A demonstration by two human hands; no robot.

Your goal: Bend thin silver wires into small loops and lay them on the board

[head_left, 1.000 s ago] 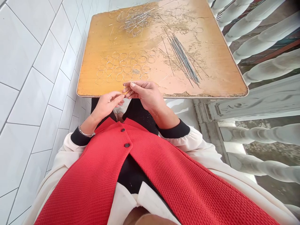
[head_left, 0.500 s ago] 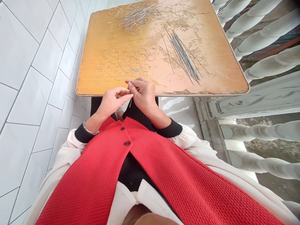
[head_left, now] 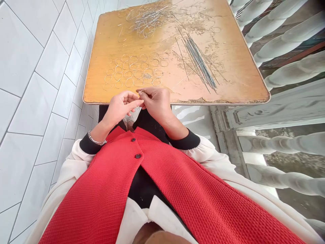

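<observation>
My right hand [head_left: 156, 103] pinches a thin wire [head_left: 140, 92] between thumb and fingertips, just above the near edge of a worn wooden table [head_left: 228, 78]. My left hand [head_left: 119, 108] is beside it with fingers apart, and nothing shows in them. Rows of small figure-eight wire loops [head_left: 132, 71] lie on the table just beyond my hands. Farther off are a tangle of wire [head_left: 148, 22] and a bundle of straight dark metal rods [head_left: 199, 61]. The fine detail at my fingertips is too small to read.
White tiles [head_left: 33, 101] run along the left of the table. A white stone balustrade [head_left: 291, 67] stands to the right. My red waistcoat [head_left: 177, 189] and cream sleeves fill the bottom of the view, and a bracelet [head_left: 96, 139] circles my left wrist.
My hands have risen slightly toward the table and come closer together. The small wire loop between my fingers a second ago no longer shows; only a thin wire end is visible.
</observation>
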